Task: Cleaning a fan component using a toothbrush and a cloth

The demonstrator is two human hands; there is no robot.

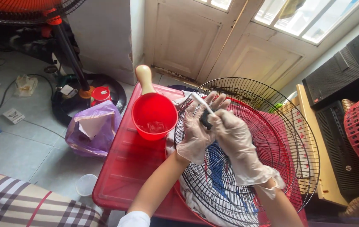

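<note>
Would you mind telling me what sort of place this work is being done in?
Probably a room in a home, used as a makeshift cleaning spot. A tiled floor, a pedestal fan by panelled doors, and a red plastic table where gloved hands scrub a fan grille.

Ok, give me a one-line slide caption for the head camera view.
Gloved left hand steadies a wire fan grille while the gloved right hand works a small brush on it, beside a red water scoop.
</note>
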